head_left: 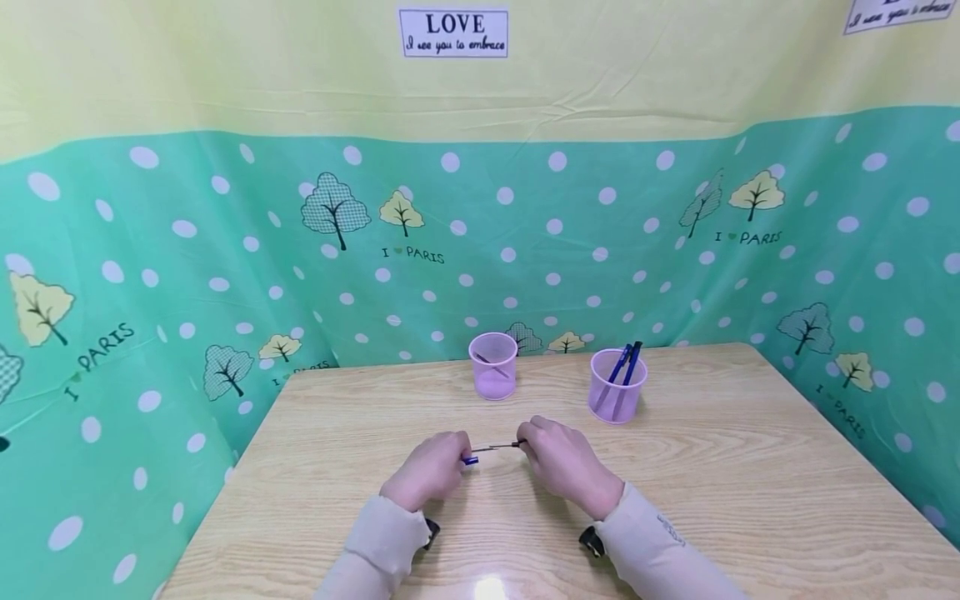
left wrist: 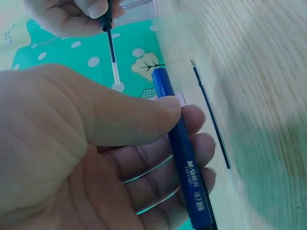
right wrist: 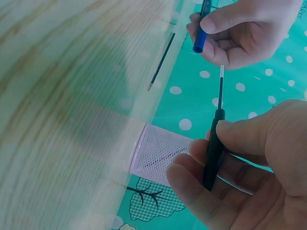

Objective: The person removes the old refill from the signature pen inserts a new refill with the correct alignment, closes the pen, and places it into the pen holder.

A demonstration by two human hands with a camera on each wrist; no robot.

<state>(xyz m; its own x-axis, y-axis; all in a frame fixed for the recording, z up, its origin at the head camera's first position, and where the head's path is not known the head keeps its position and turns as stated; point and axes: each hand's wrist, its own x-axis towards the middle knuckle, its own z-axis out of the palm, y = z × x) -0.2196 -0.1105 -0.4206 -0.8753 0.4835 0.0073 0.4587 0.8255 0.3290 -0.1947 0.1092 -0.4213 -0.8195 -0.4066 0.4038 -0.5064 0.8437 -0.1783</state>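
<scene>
left wrist view: i see left hand point(left wrist: 91, 129) curled round the blue pen barrel point(left wrist: 189, 177), right hand point(head_left: 558, 457) pinching the black grip point(right wrist: 213, 153) with a refill point(right wrist: 220, 96) sticking out, second refill point(left wrist: 211, 115) lying on the table point(head_left: 300, 442); my read: pieces apart, barrel and grip not joined yet.
</scene>
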